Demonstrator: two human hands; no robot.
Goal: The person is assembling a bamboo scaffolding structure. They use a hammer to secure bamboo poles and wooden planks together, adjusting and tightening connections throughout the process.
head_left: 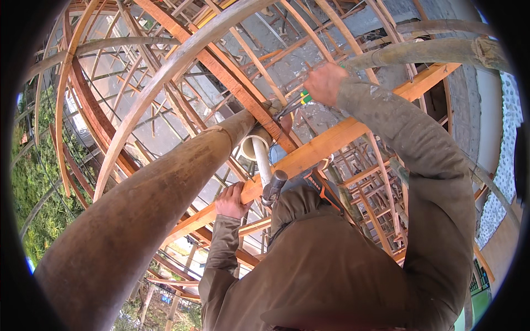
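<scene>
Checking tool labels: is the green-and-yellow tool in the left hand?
No, the right hand holds the tool; the left hand is on the wooden beam.

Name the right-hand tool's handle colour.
The handle is green and yellow, best seen in the head view.

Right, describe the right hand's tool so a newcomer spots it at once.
Follow the thick pole up from lower left. Right of its far end, the right hand holds the tool. Its green and yellow handle sets it apart from the orange-brown beams.
</scene>
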